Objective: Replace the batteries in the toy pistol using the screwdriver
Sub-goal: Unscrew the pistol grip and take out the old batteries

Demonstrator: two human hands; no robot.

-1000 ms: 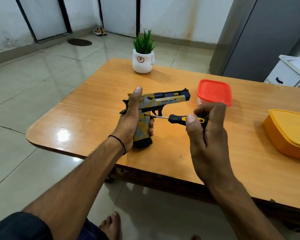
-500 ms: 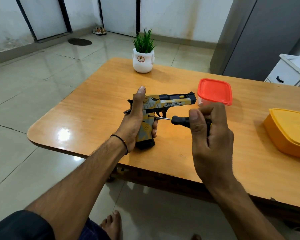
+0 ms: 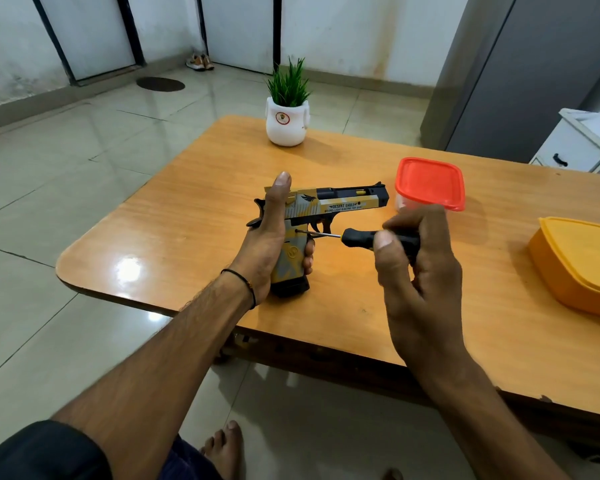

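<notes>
Looks like a home, a plain living space. Glossy tiled floor [image 3: 66, 174], stained white walls [image 3: 354, 32], shoes [image 3: 200, 61] beside the doors [image 3: 239, 29] at 11 o'clock. Wooden bench [image 3: 194, 209] with a potted plant [image 3: 287, 109] at 12 o'clock, a red-lidded box [image 3: 429, 183] at 1 o'clock, an orange box [image 3: 575, 265] at 3 o'clock. Tall grey cabinet [image 3: 520, 74] and white drawer unit [image 3: 575, 143] at 2 o'clock. Bare feet [image 3: 224, 452] on the tiles at 6 o'clock.

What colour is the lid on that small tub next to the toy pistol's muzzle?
Red. The lid shows best in the head view, the only one here.
</notes>
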